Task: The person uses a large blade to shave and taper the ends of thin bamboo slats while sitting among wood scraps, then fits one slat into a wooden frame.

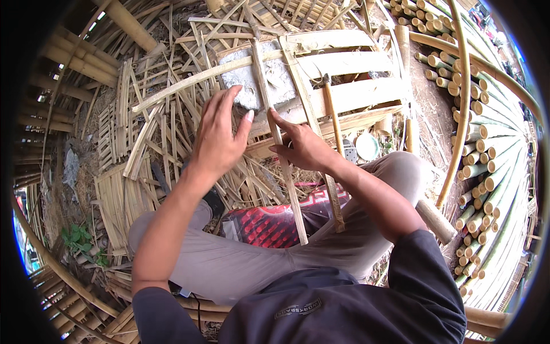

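Note:
My right hand [306, 146] has its fingers closed on a long bamboo strip [291, 195], which runs from the grey stone slab [281, 80] down toward my lap. The hand's thumb and forefinger sit at the strip's edge. My left hand [220, 137] is open, thumb and fingers apart, at the slab's near left edge; whether it touches the slab I cannot tell. Another bamboo strip [195, 80] lies crosswise over the slab, reaching out to the left. To the right of the held strip, a second long strip [303, 97] slants from the slats down to my leg.
The slab rests on a low bench of wide bamboo slats [355, 94]. A slim stick with a dark tip [333, 112] leans there, beside a pale round container [367, 147]. A red-and-black sack [263, 226] lies between my legs. Cut bamboo poles [487, 155] are stacked on the right.

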Demonstrator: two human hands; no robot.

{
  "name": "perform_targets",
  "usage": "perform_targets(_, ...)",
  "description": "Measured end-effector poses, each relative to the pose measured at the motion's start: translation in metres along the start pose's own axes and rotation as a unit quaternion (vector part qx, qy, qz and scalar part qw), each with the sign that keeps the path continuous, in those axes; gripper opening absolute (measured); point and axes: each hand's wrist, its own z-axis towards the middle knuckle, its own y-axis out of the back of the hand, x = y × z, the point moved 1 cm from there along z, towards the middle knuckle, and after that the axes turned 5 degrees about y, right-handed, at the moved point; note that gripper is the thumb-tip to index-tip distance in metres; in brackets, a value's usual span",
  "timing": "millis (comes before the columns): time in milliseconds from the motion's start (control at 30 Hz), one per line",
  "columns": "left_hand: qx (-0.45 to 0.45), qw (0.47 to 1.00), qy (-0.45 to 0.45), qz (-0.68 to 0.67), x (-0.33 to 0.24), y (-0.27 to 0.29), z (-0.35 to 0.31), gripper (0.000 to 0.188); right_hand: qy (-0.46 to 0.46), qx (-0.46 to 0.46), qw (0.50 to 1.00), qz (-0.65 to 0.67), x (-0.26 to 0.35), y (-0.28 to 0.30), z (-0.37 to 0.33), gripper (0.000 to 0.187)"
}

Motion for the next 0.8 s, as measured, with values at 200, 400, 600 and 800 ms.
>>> perform_targets(200, -0.070, 0.965, -0.101, 0.230, 0.121, -0.060, 0.110, 0.054, 0.010, 0.007, 0.998, -0.069, -0.008, -0.012, 0.008, 0.082)
perform_targets(400, -0.027, 0.976, -0.092, 0.196, 0.116, -0.084, 0.139, 0.053, -0.011, 0.007, 0.993, -0.116, -0.014, -0.009, 0.004, 0.080)
perform_targets(600, 0.044, 0.966, -0.040, 0.253, 0.138, -0.076, 0.135, 0.057, -0.005, 0.015, 0.994, -0.109, 0.002, -0.010, 0.006, 0.082)
perform_targets(800, 0.082, 0.971, 0.015, 0.226, 0.111, -0.074, 0.127, 0.064, -0.009, 0.019, 0.993, -0.116, 0.001, -0.012, 0.001, 0.080)
